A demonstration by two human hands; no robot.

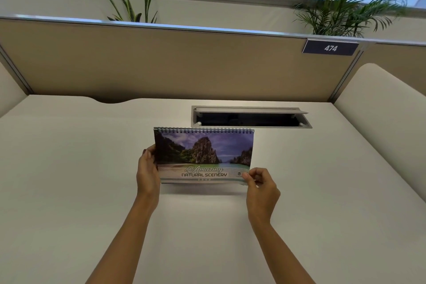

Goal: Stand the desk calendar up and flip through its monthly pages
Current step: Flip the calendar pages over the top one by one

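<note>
On the white counter (80, 168), a spiral-bound desk calendar (204, 155) stands upright between both hands, cover facing the viewer (titled "Amazing Natural Scenery"). The left hand (147, 170) grips its left edge; the right hand (261, 183) pinches its lower right corner. Behind it, the cable tray (251, 117) is open, its contents dark.

The spiral-bound desk calendar with a scenery cover (204, 155) stands mid-way on the pale flat desk (69, 180), the left hand (147, 173) at its left edge, the right hand (260, 185) at its lower right corner. Behind it lies the rectangular metal cable hatch (251, 116), then the tan fabric partition (161, 62).
</note>
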